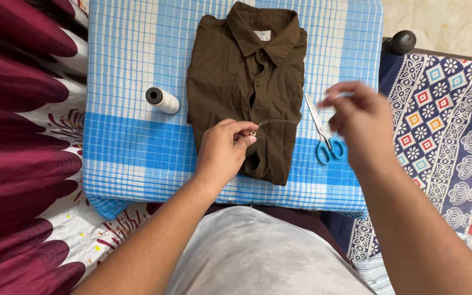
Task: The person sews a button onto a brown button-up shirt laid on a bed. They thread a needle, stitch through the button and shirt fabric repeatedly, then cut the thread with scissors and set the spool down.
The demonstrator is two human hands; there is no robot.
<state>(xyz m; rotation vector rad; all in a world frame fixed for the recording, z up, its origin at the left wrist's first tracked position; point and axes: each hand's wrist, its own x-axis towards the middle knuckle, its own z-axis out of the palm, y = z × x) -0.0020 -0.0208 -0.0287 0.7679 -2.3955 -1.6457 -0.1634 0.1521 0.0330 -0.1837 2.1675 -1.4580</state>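
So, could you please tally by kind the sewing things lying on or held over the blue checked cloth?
Folded brown shirt: 1
Spool of white thread: 1
Blue-handled scissors: 1
Small button, pinched in the left hand: 1
Length of thread, running to the raised right hand: 1
Total: 5

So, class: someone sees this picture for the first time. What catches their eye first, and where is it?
A folded brown shirt lies mid-board on a blue checked cover. Over it, the left hand pinches a small button, with thread running to the raised right hand. A white thread spool lies left of the shirt, blue-handled scissors right.
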